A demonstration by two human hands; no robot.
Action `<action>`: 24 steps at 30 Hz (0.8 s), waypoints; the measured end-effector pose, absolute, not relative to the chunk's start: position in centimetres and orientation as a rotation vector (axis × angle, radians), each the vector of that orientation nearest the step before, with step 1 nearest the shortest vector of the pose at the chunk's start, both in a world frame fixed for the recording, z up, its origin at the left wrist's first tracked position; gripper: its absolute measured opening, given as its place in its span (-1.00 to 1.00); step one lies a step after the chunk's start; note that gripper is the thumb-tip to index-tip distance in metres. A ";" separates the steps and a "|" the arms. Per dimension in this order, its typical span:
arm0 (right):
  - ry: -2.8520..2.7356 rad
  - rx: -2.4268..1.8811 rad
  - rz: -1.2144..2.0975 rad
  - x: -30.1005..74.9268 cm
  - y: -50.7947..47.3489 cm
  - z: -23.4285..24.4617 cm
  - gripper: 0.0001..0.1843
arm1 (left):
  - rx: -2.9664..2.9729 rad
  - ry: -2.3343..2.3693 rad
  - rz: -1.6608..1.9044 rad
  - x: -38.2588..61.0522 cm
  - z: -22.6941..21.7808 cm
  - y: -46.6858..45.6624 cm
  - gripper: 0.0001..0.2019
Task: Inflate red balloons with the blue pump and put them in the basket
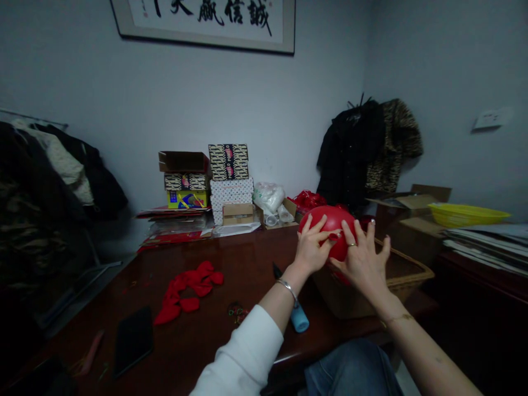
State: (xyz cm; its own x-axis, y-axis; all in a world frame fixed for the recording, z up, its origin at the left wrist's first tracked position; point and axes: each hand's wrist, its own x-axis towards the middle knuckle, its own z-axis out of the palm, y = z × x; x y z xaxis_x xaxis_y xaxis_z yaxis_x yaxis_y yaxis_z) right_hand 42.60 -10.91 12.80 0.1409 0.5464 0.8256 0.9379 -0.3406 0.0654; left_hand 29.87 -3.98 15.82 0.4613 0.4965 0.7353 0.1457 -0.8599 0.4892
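A round, inflated red balloon (324,218) is between my two hands, above the near side of a wicker basket (412,278). My left hand (312,246) curls against its left front, thumb and finger close together near a dark red bit that could be its neck. From the right, my right hand (365,258) touches the balloon with thumb and index finger; its other fingers are spread and lifted. Below my left wrist lies a light blue, tube-like thing (300,319) with a dark pointed end, partly hidden by the forearm.
A string of red cloth-like pieces (190,289), small coloured bands (237,312) and a dark tablet-like slab (134,341) lie on the brown table (247,256). Stacked boxes (231,195) stand at the back. Rightward are a yellow basket (468,214) and cardboard boxes (421,225).
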 end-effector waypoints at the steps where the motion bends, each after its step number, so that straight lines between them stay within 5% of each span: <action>1: -1.414 -1.956 -1.095 42.8 -11.0 12.7 0.05 | 2.358 0.535 1.360 30.2 15.7 -4.0 -0.72; 24: -1.326 -2.123 -1.071 45.5 -12.5 10.7 0.02 | 2.309 0.399 1.244 34.6 13.6 -3.6 -0.72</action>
State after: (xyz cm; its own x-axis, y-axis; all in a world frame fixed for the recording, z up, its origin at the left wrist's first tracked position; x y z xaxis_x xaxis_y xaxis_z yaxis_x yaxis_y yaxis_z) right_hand 45.52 -12.52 10.70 0.2501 0.5664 0.7852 0.8868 -0.4596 0.0491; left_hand 34.64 -3.62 13.63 0.5433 0.4667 0.6979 0.0264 -0.8404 0.5414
